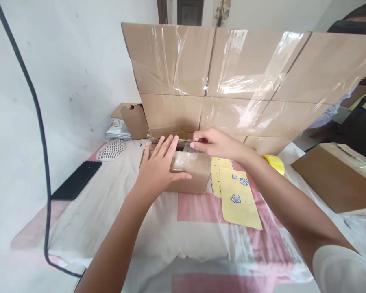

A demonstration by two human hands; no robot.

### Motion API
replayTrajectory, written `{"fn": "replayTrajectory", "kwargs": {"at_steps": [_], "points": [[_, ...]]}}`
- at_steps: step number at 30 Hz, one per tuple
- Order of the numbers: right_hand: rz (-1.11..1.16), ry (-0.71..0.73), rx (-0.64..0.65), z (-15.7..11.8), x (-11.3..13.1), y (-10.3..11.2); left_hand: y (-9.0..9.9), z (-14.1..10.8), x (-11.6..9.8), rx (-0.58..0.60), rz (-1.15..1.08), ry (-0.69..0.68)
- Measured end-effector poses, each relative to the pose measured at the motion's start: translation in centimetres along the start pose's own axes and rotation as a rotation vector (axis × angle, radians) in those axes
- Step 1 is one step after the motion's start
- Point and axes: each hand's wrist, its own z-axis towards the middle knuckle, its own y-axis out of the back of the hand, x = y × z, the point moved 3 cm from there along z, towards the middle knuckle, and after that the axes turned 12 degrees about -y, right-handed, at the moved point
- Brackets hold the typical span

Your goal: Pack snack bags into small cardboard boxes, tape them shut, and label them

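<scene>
In the middle of the bed-like surface sits a small brown cardboard box point(189, 181), with glossy clear tape point(183, 161) across its top. My left hand point(160, 165) lies on the box's left side, fingers spread and thumb stretched along the front. At the back right edge of the box, the fingers of my right hand point(216, 143) are pinched together on a strip of clear tape point(189, 147). A dark gap shows at the back of the box between the hands. Yellow paper sheets point(242, 211) with blue-edged stickers lie to the right, under my right forearm.
Behind the box stands a tall taped wall of cardboard point(173, 61). A yellow tape roll point(273, 163) and another carton point(335, 179) are on the right. On the left are a black phone point(76, 181), a white perforated piece point(111, 149) and a hanging black cable point(38, 110). A person sits behind the cardboard.
</scene>
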Motion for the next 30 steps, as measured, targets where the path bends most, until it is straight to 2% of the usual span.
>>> {"fn": "replayTrajectory", "kwargs": {"at_steps": [3,6,11,15,18,23,25,28,30], "points": [[-0.143,-0.029,0.008,1.2,-0.7,-0.7,-1.2,-1.0,0.2,0.009,0.041,-0.009],[-0.173,-0.033,0.058,1.4,-1.5,-1.5,-1.6,-2.4,-0.4,-0.007,0.069,-0.044],[-0.144,-0.018,0.097,1.5,-2.8,-2.4,-2.0,-2.5,-0.8,-0.030,0.155,-0.104],[-0.085,-0.005,0.131,1.5,-3.1,-2.5,-2.4,-2.3,-0.7,-0.066,0.141,-0.102],[-0.033,0.020,0.135,1.6,-3.1,-2.5,-2.3,-2.3,-0.9,-0.042,0.139,-0.096],[0.089,0.064,0.158,2.0,-3.4,-3.1,-2.2,-2.0,-1.2,0.004,0.053,0.020],[0.184,0.092,0.114,2.1,-3.6,-3.1,-2.3,-1.8,-1.3,-0.001,0.046,0.065],[0.387,0.148,-0.067,1.8,-3.8,-2.2,-2.5,-1.6,-1.5,-0.029,0.094,0.078],[0.483,0.167,-0.098,1.4,-3.8,-1.9,-2.5,-1.6,-1.6,-0.039,0.110,0.075]]}}
